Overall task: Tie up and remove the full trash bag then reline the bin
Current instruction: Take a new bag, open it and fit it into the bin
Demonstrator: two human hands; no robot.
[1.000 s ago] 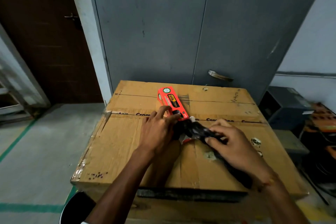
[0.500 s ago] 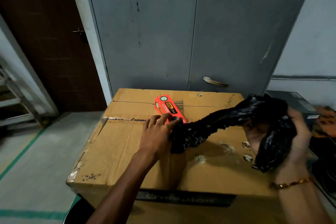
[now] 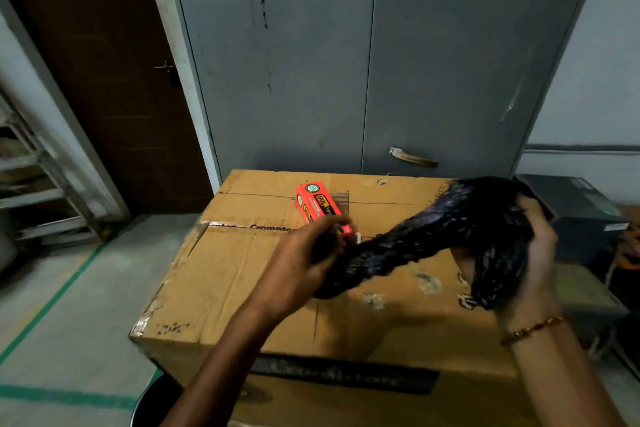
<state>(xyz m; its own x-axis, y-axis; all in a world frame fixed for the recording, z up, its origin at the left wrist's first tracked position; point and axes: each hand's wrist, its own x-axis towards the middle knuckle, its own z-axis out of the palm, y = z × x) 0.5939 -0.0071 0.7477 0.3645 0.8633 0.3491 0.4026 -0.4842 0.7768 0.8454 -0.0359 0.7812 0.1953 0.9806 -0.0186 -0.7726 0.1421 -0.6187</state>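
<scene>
An orange box of trash bags (image 3: 313, 205) lies on top of a large cardboard carton (image 3: 242, 274). A black trash bag (image 3: 415, 243) stretches as a twisted rope from the box's near end out to the right. My left hand (image 3: 304, 267) grips the bag's left end right at the box opening. My right hand (image 3: 530, 253) is raised at the right and holds the bunched free end of the bag, which drapes over its palm. The dark rim of a bin (image 3: 149, 402) shows at the bottom edge, left of my left arm.
A grey metal cabinet (image 3: 346, 62) stands right behind the carton. A brown door (image 3: 104, 73) is at the left, with metal shelving (image 3: 31, 184) beside it. Dark equipment boxes (image 3: 581, 215) sit to the right of the carton. Green tape lines mark the floor (image 3: 62, 291).
My right hand has drawn the black bag out of the orange box, up and to the right. My left hand has shifted from pressing the box to gripping the bag's end.
</scene>
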